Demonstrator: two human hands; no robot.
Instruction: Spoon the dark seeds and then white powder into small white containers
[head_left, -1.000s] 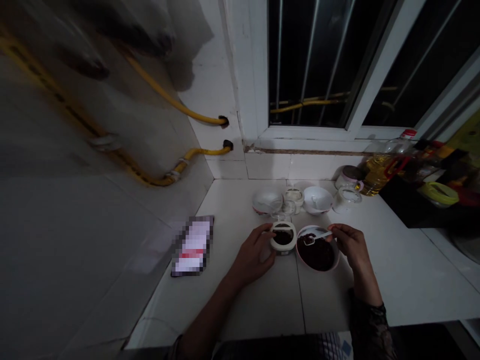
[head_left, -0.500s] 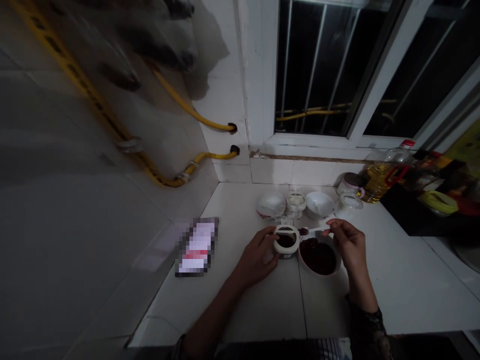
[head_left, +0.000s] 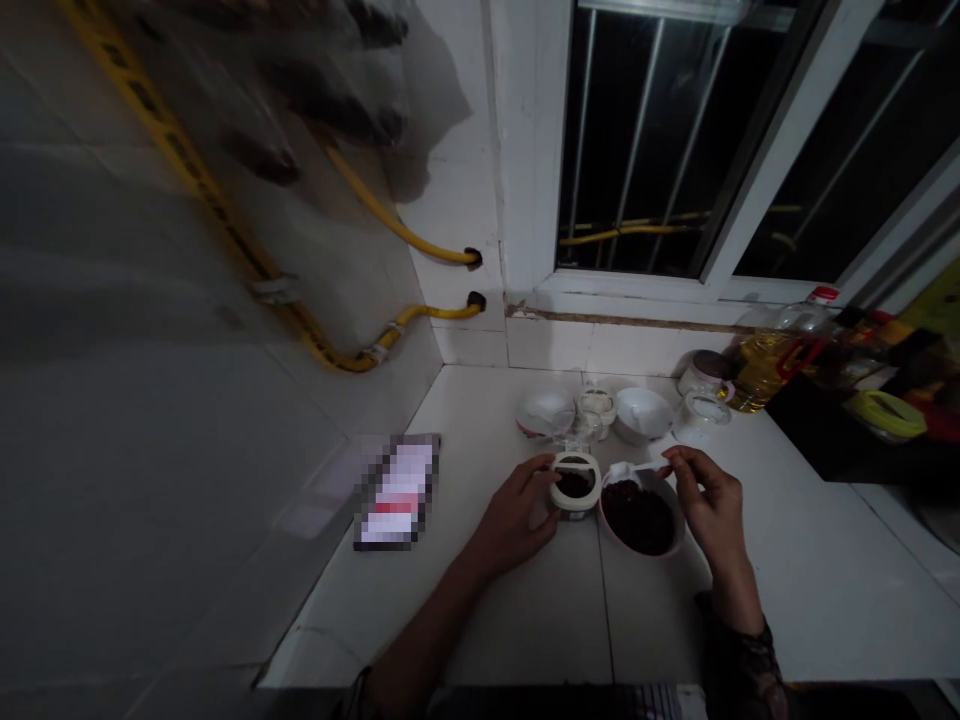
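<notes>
My left hand (head_left: pixel 521 510) is closed around the left side of a small jar (head_left: pixel 576 510) with a white rim. Its clear lid is flipped up at the back, and dark stuff shows inside. Between the thumb and fingers of my right hand (head_left: pixel 705 495) is a small white spoon (head_left: pixel 634 468). The spoon's head is over the far left rim of a bowl (head_left: pixel 679 540) and looks white, with no dark load visible on it. Dark reddish-brown, crumbly stuff (head_left: pixel 637 515) fills much of that bowl, which stands just right of the jar.
Behind are two white bowls (head_left: pixel 643 415), (head_left: pixel 544 412), a small lidded jar (head_left: pixel 598 405) between them and a clear jar (head_left: pixel 703 412). An oil bottle (head_left: pixel 754 365) and a black box (head_left: pixel 806 425) of condiments stand right. A blurred-out phone-like object (head_left: pixel 397 492) lies left.
My right hand has shifted slightly right with the spoon. Dark stuff on the spoon's head earlier is gone, and the head now looks white above the bowl. My left hand stays on the jar.
</notes>
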